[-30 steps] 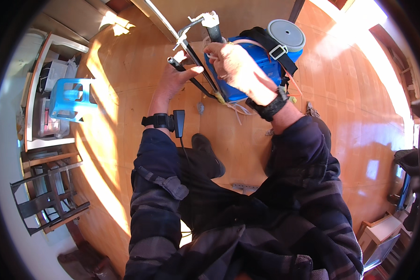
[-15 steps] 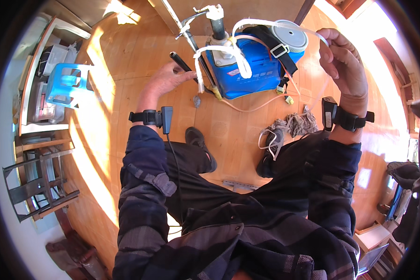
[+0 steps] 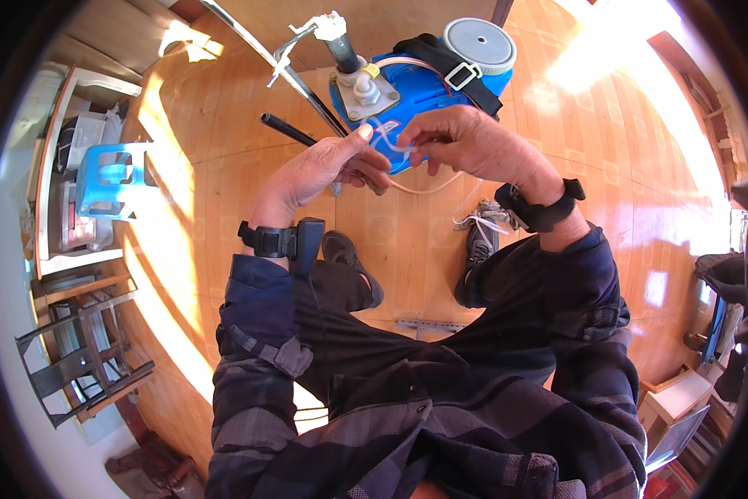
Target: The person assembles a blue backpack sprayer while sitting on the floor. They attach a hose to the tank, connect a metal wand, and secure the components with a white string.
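My right hand [image 3: 465,141] pinches a thin, whitish translucent strip [image 3: 390,143] in front of a blue sprayer tank [image 3: 419,96]. Close by, my left hand [image 3: 340,166] has its fingers curled, and the strip runs by its thumb tip; its grip is partly hidden. The tank has a round grey lid [image 3: 479,45], a black strap with a buckle [image 3: 463,76], and a grey plate [image 3: 372,98] with a white elbow fitting [image 3: 366,86]. A black-handled lever [image 3: 286,128] sticks out past my left hand.
A metal rod [image 3: 253,50] leans beside the tank. At left are a light blue plastic stool [image 3: 112,179] and a dark metal frame [image 3: 66,366]. A crumpled grey cloth [image 3: 486,214] lies by my right shoe on the tiled floor [image 3: 590,166].
The white strip that was looped round the fitting is off it. My right hand has come inward and down to my left hand, which has left the lever. The tank appears farther left and higher.
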A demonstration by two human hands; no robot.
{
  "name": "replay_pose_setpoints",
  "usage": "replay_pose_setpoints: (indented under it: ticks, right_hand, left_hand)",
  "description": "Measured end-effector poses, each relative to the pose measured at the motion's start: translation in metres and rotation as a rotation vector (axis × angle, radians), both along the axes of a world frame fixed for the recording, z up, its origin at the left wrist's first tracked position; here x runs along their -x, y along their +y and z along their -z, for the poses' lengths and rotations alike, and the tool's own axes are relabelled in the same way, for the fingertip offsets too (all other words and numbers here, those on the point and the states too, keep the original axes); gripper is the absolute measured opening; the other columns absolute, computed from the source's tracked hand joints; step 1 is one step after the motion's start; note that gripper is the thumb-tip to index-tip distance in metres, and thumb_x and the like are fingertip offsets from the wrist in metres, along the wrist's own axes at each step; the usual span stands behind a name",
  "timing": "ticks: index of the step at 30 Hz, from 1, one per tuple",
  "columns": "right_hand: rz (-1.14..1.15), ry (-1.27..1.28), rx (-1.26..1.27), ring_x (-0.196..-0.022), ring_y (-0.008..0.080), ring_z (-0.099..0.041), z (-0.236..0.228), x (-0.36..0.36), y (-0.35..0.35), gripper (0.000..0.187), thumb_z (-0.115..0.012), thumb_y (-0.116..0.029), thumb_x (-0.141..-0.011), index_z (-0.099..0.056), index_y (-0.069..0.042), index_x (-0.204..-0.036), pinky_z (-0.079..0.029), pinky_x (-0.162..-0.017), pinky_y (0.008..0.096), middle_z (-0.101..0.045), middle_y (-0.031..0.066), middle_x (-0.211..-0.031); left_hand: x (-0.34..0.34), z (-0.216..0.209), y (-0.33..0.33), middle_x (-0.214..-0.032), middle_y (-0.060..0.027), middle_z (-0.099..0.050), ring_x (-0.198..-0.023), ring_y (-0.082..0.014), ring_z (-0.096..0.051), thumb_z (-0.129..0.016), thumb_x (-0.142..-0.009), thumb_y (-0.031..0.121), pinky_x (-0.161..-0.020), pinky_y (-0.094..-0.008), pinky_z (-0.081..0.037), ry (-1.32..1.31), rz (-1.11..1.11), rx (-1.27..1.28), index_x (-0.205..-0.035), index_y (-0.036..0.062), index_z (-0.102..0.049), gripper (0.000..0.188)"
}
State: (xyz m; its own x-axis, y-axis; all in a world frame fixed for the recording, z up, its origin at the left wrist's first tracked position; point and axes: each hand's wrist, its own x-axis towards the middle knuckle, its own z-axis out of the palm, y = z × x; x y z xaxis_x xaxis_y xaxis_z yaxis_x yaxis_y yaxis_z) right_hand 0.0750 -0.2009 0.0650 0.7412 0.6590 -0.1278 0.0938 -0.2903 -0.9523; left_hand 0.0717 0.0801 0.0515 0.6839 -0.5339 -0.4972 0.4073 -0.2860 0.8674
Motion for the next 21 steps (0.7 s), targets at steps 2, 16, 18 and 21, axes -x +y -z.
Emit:
replay_pose_setpoints:
  ticks: [2,16,18,21]
  right_hand:
    - [-0.088,0.013,-0.029,-0.085,0.0127,-0.073,0.009,0.011,0.020,0.023,-0.059,0.000,-0.101,-0.071,0.000,-0.120,-0.059,-0.075,0.0268,-0.076,0.0059,-0.098]
    - [0.199,-0.414,-0.259,-0.115,0.0211,-0.071,0.013,-0.008,0.015,0.023,-0.071,-0.011,-0.099,-0.076,-0.006,-0.120,-0.052,-0.105,0.0356,-0.078,0.0109,-0.112]
    - [-0.035,-0.315,-0.182,-0.115,0.0178,-0.067,0.015,-0.010,0.018,0.028,-0.071,-0.012,-0.100,-0.072,-0.007,-0.127,-0.050,-0.105,0.0337,-0.074,0.0072,-0.121]
    - [-0.167,-0.165,-0.035,-0.116,0.0166,-0.066,0.014,-0.014,0.017,0.029,-0.070,-0.016,-0.103,-0.068,-0.006,-0.131,-0.050,-0.106,0.0326,-0.072,0.0043,-0.123]
  left_hand:
    - [-0.001,0.009,-0.007,-0.104,-0.0105,-0.078,-0.097,-0.0185,-0.074,-0.052,-0.110,0.052,-0.091,-0.0325,-0.055,0.045,-0.142,0.128,-0.121,0.0011,-0.072,0.056]
    - [0.005,-0.014,0.004,-0.068,0.0039,-0.049,-0.070,-0.0116,-0.057,-0.055,-0.110,0.022,-0.078,-0.0313,-0.053,-0.055,0.234,0.072,-0.124,-0.0020,-0.071,0.032]
    - [0.007,-0.025,0.009,-0.068,0.0051,-0.047,-0.068,-0.0083,-0.052,-0.055,-0.110,0.025,-0.074,-0.0289,-0.051,-0.118,0.235,0.091,-0.127,-0.0030,-0.070,0.036]
    - [0.007,-0.038,0.020,-0.069,0.0058,-0.046,-0.065,-0.0055,-0.046,-0.055,-0.111,0.029,-0.074,-0.0261,-0.049,-0.143,0.162,0.170,-0.129,-0.0039,-0.069,0.040]
